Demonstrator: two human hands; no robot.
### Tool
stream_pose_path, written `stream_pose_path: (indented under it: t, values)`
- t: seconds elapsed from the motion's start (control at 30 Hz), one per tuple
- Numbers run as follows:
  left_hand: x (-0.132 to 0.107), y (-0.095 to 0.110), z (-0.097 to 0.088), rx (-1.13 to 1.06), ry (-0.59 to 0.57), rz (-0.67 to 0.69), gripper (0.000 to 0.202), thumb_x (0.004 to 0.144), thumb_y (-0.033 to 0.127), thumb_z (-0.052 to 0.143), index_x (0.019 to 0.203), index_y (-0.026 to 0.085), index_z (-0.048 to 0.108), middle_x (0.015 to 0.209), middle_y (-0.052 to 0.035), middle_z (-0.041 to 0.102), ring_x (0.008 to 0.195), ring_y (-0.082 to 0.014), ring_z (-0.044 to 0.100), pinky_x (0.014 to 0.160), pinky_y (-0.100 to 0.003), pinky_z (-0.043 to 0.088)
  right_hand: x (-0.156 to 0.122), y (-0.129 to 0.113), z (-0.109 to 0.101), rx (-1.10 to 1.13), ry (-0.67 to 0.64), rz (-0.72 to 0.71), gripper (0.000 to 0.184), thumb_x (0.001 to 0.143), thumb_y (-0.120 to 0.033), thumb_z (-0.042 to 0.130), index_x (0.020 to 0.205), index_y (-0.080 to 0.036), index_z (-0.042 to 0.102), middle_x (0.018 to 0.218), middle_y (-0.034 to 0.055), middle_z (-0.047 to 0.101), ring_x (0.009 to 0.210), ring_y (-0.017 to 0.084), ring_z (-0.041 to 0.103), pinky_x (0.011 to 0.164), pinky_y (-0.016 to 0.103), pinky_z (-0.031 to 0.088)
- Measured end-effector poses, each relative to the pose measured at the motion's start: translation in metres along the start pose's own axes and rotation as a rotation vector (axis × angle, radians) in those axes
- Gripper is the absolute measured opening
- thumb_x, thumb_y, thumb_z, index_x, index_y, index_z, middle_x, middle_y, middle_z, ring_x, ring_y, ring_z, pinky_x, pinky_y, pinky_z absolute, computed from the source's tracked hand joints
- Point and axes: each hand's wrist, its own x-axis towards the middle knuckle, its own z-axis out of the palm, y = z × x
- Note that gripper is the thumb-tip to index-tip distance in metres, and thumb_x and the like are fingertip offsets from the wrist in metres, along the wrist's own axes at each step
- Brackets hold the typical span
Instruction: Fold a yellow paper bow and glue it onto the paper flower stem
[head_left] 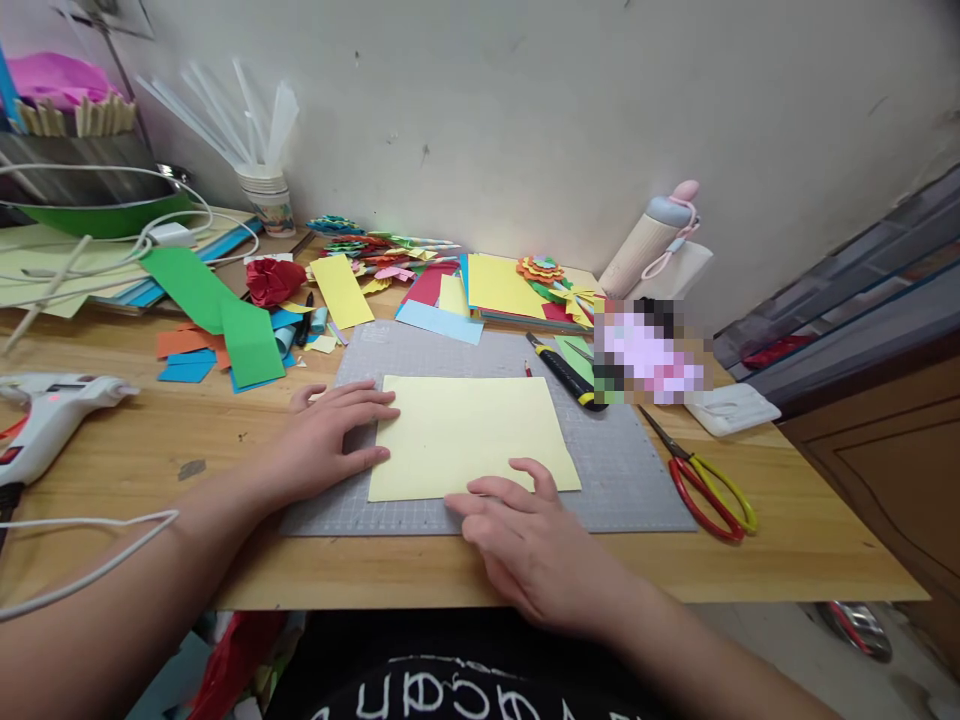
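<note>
A pale yellow sheet of paper (469, 435) lies flat on the grey cutting mat (630, 500). At its left edge rests my left hand (330, 435), fingers stretched out and their tips touching the paper. My right hand (525, 535) is at the sheet's near edge, with its fingers loosely bent and apart, holding nothing. Beyond the sheet's upper right corner lies a black and yellow utility knife (568, 375). Scissors with red and yellow handles (712, 490) are at the mat's right side.
A white glue gun (56, 420) with its cable lies at the left. Green paper strips (251, 340), yellow paper (506, 285) and paper flowers (375, 250) cover the back. A cup of clear sticks (271, 205) and a bottle (652, 235) stand by the wall.
</note>
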Motion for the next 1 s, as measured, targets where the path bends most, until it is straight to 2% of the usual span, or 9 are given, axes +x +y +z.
stream_pose_path:
  t: [0.1,0.27,0.4,0.57,0.87,1.0]
  values:
    - [-0.001,0.004,-0.001,0.009,0.015,0.008,0.041,0.083,0.049,0.056,0.121,0.035,0.057,0.138,-0.0014,0.053,0.132,-0.0289,0.040,0.107,-0.057,0.016,0.013,0.007,0.000,-0.072,-0.081,-0.085,0.019,0.090,-0.015,0.043,0.099,-0.025,0.057,0.124,-0.0067,0.063,0.120,0.015,0.047,0.109,0.045,0.015]
    - [0.000,0.008,-0.001,0.001,0.024,-0.007,0.039,0.081,0.044,0.058,0.119,0.034,0.059,0.136,-0.0013,0.054,0.129,-0.0288,0.042,0.107,-0.056,0.017,0.018,0.016,-0.001,-0.149,-0.121,-0.171,0.022,0.091,-0.015,0.043,0.096,-0.029,0.059,0.116,-0.0102,0.066,0.119,0.015,0.049,0.110,0.045,0.017]
    - [0.000,0.007,0.000,-0.024,0.024,-0.011,0.038,0.080,0.044,0.059,0.118,0.034,0.059,0.135,-0.0010,0.055,0.128,-0.0286,0.043,0.109,-0.055,0.016,0.013,0.022,0.000,-0.090,-0.103,-0.156,0.019,0.091,-0.013,0.044,0.093,-0.027,0.056,0.111,-0.0103,0.067,0.113,0.012,0.053,0.111,0.046,0.008]
    - [0.000,0.006,-0.001,-0.020,0.006,-0.022,0.039,0.081,0.046,0.058,0.119,0.035,0.057,0.137,-0.0010,0.054,0.129,-0.0284,0.042,0.107,-0.057,0.017,-0.008,0.036,-0.002,-0.055,-0.076,-0.112,0.017,0.089,-0.012,0.045,0.087,-0.024,0.056,0.112,-0.0095,0.067,0.110,0.010,0.054,0.110,0.045,0.003]
    - [0.001,0.006,0.001,-0.010,0.017,-0.019,0.039,0.081,0.046,0.058,0.118,0.035,0.058,0.136,-0.0001,0.054,0.129,-0.0296,0.043,0.108,-0.056,0.016,-0.063,0.065,-0.016,-0.073,0.010,-0.030,0.025,0.089,-0.009,0.039,0.085,-0.024,0.058,0.112,-0.0042,0.070,0.106,0.013,0.059,0.110,0.047,0.005]
    - [0.001,0.005,0.002,-0.002,0.020,-0.015,0.039,0.080,0.046,0.058,0.118,0.035,0.058,0.135,-0.0004,0.055,0.129,-0.0296,0.043,0.108,-0.057,0.016,-0.077,0.072,-0.028,-0.129,-0.020,-0.002,0.026,0.084,-0.006,0.038,0.086,-0.024,0.057,0.110,-0.0030,0.071,0.100,0.014,0.063,0.110,0.048,0.006]
